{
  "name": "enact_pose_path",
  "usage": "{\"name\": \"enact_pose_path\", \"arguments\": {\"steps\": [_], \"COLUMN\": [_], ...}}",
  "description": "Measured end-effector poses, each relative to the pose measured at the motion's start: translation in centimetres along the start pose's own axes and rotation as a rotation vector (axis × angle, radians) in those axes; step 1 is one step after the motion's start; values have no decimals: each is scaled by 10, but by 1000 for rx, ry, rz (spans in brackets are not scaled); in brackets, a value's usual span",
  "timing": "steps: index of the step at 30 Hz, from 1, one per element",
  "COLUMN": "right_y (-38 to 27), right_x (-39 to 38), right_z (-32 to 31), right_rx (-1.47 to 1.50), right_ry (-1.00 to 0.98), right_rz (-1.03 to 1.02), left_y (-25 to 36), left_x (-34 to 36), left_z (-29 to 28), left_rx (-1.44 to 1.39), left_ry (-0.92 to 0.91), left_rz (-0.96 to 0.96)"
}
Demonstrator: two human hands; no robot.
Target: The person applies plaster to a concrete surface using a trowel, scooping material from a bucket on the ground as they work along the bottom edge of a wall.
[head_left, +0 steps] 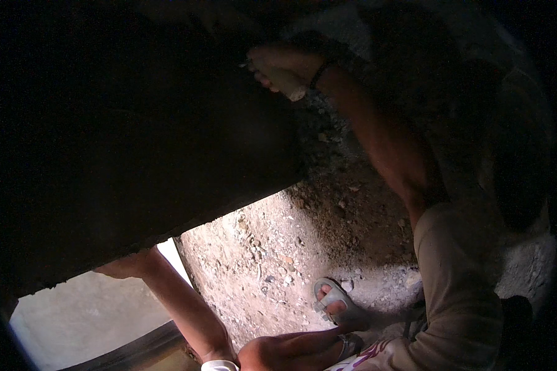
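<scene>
- Your right hand [284, 62] is wrapped around a pale, stubby, cylindrical handle [292, 91], up in the shade at the right side of the big dark, flat slab [167, 179]. The blunt end pokes out below your palm; whatever's at the far end is lost in the gloom.
- That handle looks stiff and fairly light, wood at a guess, so not fragile. I'd hold it mid-length; dusty fingers could make it slip a bit.
- Your left hand [130, 264] is right up at the slab's lower edge. Shadow swallows the fingertips, so honestly I can't tell if they're curled round it or just resting.
- Slab seems rigid and probably heavy, with a ragged edge that could scrape you. Flat palm support beats pinching there.
- Further out: dark beaded bracelet [317, 74] on your right wrist, beige cloth sleeve [455, 266], stony brown ground [266, 247], grey strappy sandal [323, 290] on a foot.
- Brands, labels, writing? Nothing I can read.
</scene>
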State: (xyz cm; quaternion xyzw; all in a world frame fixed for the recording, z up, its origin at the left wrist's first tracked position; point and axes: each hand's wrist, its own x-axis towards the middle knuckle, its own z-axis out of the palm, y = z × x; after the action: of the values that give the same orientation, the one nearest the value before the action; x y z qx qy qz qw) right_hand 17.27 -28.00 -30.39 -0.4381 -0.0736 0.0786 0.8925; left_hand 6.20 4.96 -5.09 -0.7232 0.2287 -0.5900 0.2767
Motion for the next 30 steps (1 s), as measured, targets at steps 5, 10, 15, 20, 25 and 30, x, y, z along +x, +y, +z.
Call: {"name": "enact_pose_path", "arguments": {"steps": [5,10,15,20,25,30], "right_y": [-14,22,45,94,53,20], "right_x": [-41,-114,-151,-93,-74,-122], "right_z": [21,81,38,-39,35,101], "right_rx": [25,-73,-227,339,64,-77], "right_ry": [19,-49,230,164,156,212], "right_rz": [122,290,278,32,331,211], "left_y": [20,14,22,16,-4,21], "left_x": [10,15,16,14,6,14], "left_z": [3,-8,-12,-6,-11,-13], "left_rx": [95,224,184,217,265,116], "left_ry": [-144,-164,-177,-155,-144,-221], "left_rz": [-101,-132,-167,-16,62,-258]}}
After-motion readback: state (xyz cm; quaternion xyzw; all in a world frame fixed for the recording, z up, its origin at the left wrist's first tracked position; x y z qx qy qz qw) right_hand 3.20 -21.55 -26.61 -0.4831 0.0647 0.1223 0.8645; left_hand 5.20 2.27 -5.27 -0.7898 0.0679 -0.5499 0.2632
